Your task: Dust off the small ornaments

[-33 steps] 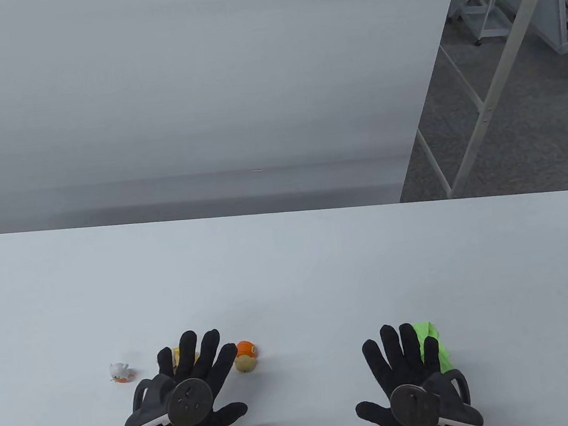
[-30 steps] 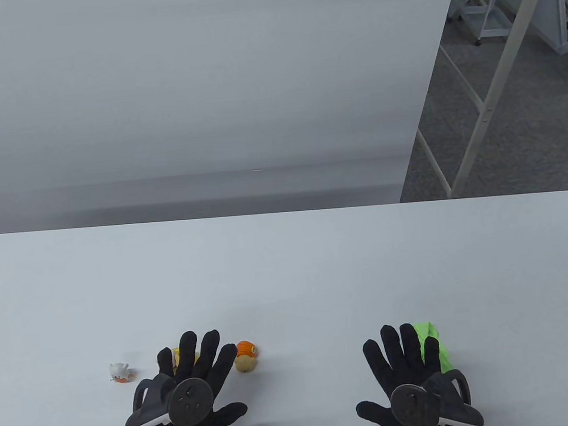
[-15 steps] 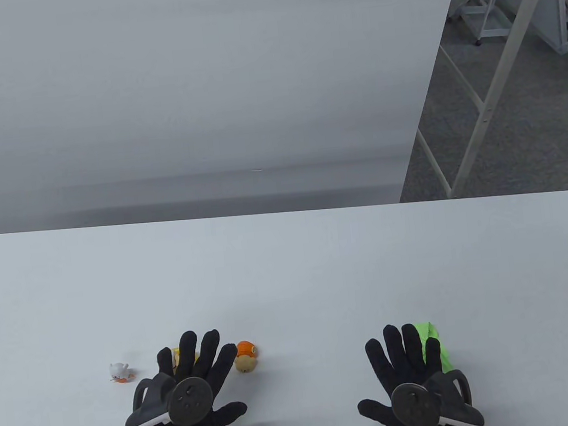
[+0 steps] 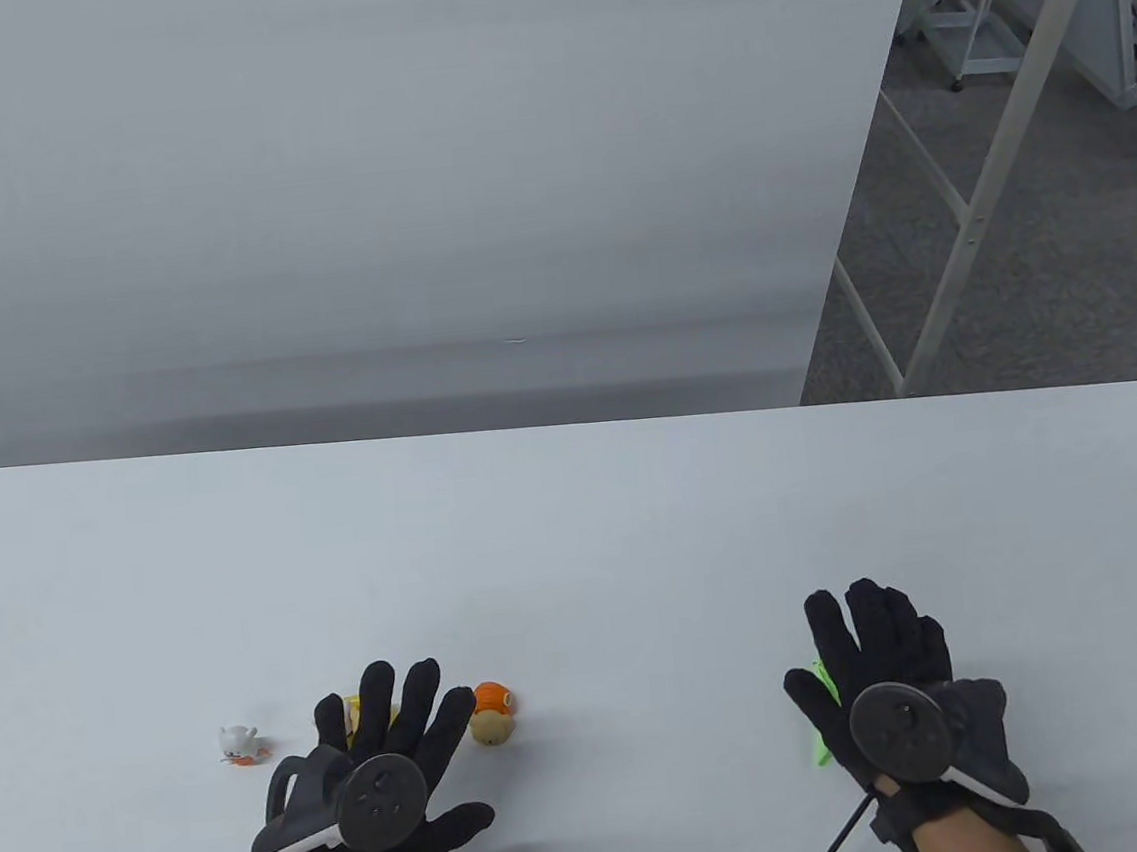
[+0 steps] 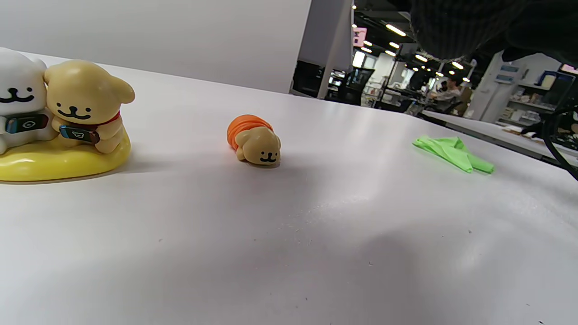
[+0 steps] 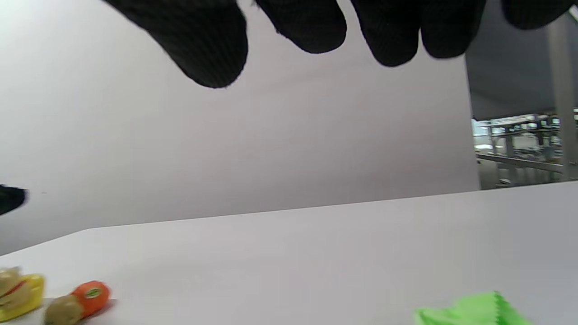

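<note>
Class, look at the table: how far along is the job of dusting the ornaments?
Nothing looks dusted. The green cloth lies flat on the table, unheld. In hand: the right hand hovers over it, fingers spread. The left hand is empty. Left: the white figurine, the yellow-based pair and the orange one.

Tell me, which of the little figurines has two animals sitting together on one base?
The one on the yellow base: a white and a tan puppy side by side. The orange-backed puppy and small white figurine are single.
</note>
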A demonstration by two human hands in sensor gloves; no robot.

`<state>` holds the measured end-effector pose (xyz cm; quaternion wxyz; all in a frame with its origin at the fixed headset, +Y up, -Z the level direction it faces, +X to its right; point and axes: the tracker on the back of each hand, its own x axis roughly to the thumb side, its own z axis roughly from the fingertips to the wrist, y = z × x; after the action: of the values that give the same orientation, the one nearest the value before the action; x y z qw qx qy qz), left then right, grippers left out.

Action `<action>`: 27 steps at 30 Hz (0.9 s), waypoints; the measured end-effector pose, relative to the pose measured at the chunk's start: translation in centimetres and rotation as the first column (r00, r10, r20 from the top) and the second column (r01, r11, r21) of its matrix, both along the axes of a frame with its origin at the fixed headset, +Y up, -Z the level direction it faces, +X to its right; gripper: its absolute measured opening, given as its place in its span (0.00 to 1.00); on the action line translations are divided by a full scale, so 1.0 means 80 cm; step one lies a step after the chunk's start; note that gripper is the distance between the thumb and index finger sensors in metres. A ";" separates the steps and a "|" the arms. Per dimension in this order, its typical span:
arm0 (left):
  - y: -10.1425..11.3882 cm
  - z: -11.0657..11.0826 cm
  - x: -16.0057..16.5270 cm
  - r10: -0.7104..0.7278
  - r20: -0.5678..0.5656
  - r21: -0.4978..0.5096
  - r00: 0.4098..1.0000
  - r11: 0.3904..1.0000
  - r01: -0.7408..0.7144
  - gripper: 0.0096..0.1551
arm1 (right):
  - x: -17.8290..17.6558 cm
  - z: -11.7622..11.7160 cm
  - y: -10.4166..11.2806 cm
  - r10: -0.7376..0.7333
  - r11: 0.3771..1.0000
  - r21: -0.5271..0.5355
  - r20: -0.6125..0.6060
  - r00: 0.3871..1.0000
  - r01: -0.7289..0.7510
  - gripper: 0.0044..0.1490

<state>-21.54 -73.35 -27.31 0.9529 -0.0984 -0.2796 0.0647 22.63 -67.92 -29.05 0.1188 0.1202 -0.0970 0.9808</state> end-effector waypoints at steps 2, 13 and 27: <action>0.000 0.000 0.000 0.000 -0.002 0.000 1.000 1.000 0.000 0.60 | 0.011 -0.027 -0.018 -0.008 0.997 -0.069 0.092 0.996 0.015 0.42; 0.000 0.000 -0.001 0.001 -0.002 -0.005 1.000 1.000 -0.001 0.60 | 0.018 -0.088 -0.136 0.314 0.793 -0.585 0.157 0.936 -0.168 0.46; -0.002 -0.001 0.002 -0.012 0.014 -0.020 1.000 1.000 0.013 0.61 | -0.032 -0.058 -0.061 0.253 0.938 -0.240 -0.025 0.967 -0.251 0.28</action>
<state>-21.35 -73.51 -27.36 0.9503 -0.1099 -0.2849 0.0608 20.08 -72.84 -33.67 0.0058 0.1133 0.0390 0.9928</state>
